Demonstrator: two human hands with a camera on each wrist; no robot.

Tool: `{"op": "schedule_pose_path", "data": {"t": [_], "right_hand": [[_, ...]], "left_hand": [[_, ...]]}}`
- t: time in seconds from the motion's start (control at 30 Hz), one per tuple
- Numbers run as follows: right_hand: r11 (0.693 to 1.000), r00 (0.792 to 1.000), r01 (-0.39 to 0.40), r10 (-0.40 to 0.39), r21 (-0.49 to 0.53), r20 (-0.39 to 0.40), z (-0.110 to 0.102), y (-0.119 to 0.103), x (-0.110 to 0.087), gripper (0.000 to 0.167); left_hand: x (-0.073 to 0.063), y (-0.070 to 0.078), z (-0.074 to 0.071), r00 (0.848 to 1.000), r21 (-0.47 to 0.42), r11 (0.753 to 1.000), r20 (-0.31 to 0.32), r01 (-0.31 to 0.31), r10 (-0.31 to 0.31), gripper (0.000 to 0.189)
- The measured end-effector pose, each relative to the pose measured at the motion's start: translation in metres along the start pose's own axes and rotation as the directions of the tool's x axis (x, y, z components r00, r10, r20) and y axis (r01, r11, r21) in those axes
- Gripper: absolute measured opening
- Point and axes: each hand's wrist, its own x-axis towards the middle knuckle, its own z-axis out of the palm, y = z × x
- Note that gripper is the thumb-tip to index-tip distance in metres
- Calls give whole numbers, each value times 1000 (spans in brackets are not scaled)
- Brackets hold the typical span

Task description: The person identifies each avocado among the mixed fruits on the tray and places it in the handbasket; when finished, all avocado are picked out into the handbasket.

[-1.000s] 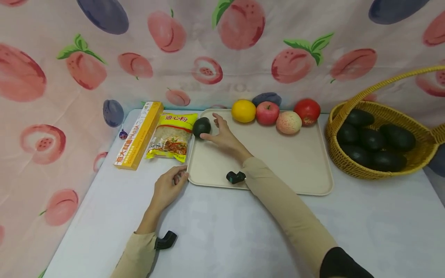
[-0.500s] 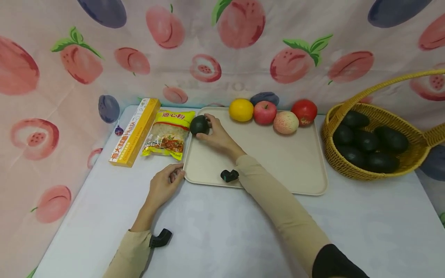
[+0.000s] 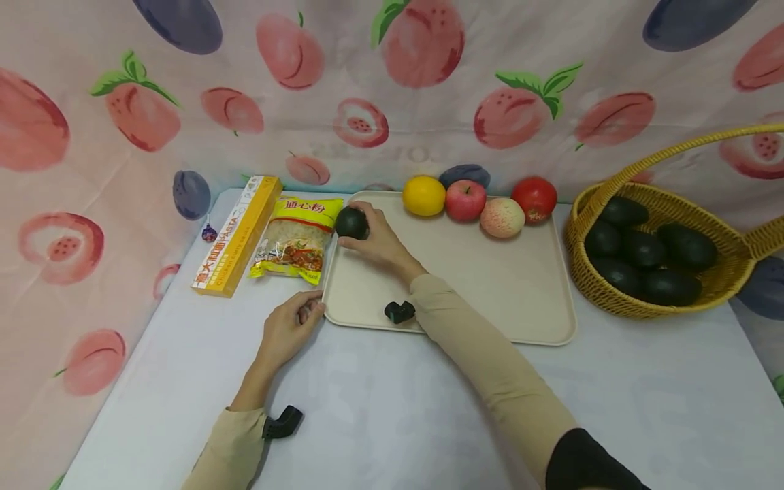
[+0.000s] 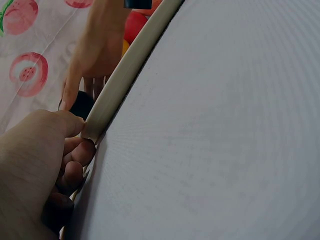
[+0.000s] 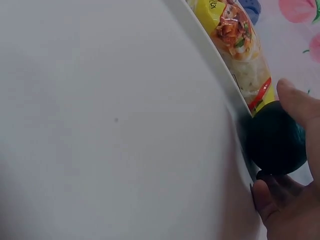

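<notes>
My right hand [image 3: 381,239] holds a dark green avocado [image 3: 350,223] at the far left corner of the beige tray [image 3: 453,292]. In the right wrist view, the thumb lies on one side of the avocado [image 5: 276,140] and fingers on the other, close to the tray's raised rim. My left hand [image 3: 292,327] is at the tray's near left corner. Seen from the left wrist, its thumb and curled fingers pinch the tray's rim [image 4: 112,85]. Just left of the avocado lies a yellow bag of pasta [image 3: 297,238].
Along the tray's back edge sit a lemon [image 3: 424,196], an apple [image 3: 465,201], a speckled peach [image 3: 502,218] and a red pomegranate-like fruit [image 3: 535,199]. A wicker basket [image 3: 649,309] with several avocados stands at right. A yellow pasta box [image 3: 237,235] lies at far left.
My right hand has moved left and closed its fingers around the avocado. The left hand stays at the tray's corner. The head view has shifted slightly.
</notes>
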Motion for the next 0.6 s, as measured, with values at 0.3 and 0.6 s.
{"op": "schedule_pose_path", "data": {"t": [0.3, 0.6], "right_hand": [[997, 997, -50, 52, 56, -48, -2, 2, -6, 63], [993, 998, -22, 29, 118, -57, -9, 7, -12, 60]], "left_hand": [[0, 0, 0, 1000, 13, 1000, -7, -28, 28, 28], [0, -1, 0, 1000, 2, 1000, -10, -18, 18, 29]]}}
